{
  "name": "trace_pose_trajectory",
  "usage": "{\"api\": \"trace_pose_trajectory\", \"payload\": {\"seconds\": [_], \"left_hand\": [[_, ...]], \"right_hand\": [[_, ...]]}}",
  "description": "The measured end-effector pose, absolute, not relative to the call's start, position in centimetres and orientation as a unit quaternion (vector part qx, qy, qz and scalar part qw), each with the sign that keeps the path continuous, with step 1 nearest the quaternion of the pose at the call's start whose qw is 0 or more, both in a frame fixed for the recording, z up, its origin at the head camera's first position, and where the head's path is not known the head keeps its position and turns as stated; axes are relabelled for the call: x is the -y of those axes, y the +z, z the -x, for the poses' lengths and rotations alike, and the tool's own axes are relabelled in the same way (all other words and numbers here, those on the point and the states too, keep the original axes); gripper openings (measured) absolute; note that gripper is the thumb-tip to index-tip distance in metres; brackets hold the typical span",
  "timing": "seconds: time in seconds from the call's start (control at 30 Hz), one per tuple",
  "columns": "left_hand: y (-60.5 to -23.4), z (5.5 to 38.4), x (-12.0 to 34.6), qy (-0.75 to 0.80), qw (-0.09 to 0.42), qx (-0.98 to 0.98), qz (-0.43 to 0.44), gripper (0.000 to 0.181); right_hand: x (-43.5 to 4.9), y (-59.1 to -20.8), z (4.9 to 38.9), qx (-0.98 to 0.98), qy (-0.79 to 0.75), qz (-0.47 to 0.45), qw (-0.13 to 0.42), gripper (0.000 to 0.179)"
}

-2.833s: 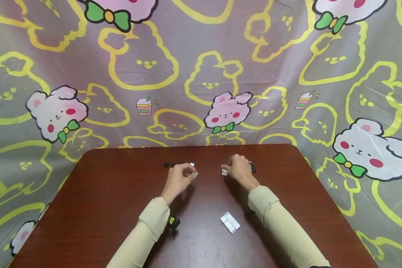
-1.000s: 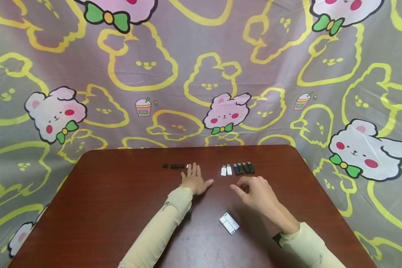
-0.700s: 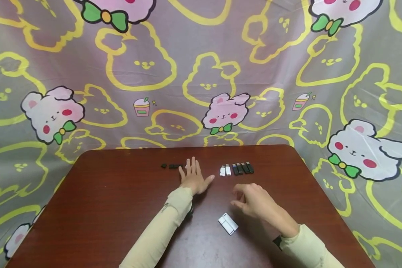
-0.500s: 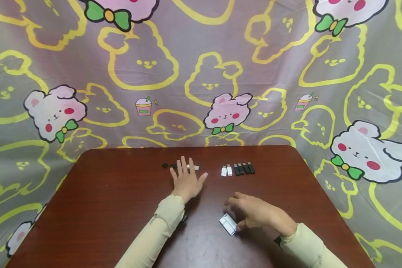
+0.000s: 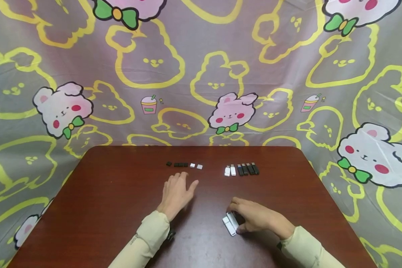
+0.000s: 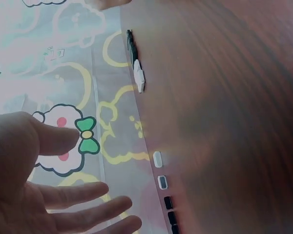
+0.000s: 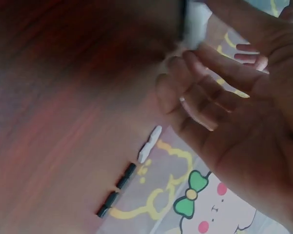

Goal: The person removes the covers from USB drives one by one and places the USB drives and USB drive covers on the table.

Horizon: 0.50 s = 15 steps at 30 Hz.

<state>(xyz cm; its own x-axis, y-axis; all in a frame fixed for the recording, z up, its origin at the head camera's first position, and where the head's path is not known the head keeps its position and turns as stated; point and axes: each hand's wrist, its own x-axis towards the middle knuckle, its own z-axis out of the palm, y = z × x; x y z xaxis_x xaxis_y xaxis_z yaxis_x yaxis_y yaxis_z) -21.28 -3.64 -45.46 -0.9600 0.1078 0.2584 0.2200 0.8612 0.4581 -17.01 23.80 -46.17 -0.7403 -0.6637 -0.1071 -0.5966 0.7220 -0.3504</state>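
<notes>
My right hand pinches the edge of a white USB stick between thumb and fingers, tilting it up. Against it lies another white USB stick on the table. In the right wrist view, a blurred white USB stick sits at the fingertips. My left hand hovers left of centre, fingers spread, holding nothing. Just beyond it are two white caps and several black caps. In the left wrist view, my left hand is apart from these caps.
Two uncapped white USB sticks and several uncapped black ones stand in a row at the back right of the brown table. A patterned curtain hangs behind the table's far edge.
My right hand has come down from the back row to the white USB sticks and now grips one. The left hand set down a white cap and drew back toward me, leaving the caps uncovered.
</notes>
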Motion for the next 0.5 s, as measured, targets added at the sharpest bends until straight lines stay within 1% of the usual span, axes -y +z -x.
{"api": "trace_pose_trajectory", "payload": {"seconds": [0.13, 0.3, 0.4, 0.5], "left_hand": [[-45.4, 21.2, 3.5, -0.248, 0.125, 0.955, 0.108, 0.049], [-45.2, 21.2, 2.9, -0.263, 0.12, 0.949, 0.128, 0.043], [-44.8, 21.2, 2.2, -0.301, 0.115, 0.935, 0.149, 0.037], [-44.1, 21.2, 1.4, -0.371, 0.096, 0.908, 0.172, 0.03]], "right_hand": [[-24.0, -46.1, 17.4, -0.928, -0.149, 0.332, 0.077, 0.051], [-24.5, -45.4, 18.2, -0.932, -0.149, 0.328, 0.03, 0.057], [-24.8, -44.6, 18.5, -0.933, -0.153, 0.326, -0.003, 0.058], [-24.8, -43.5, 18.7, -0.93, -0.165, 0.326, -0.039, 0.057]]}}
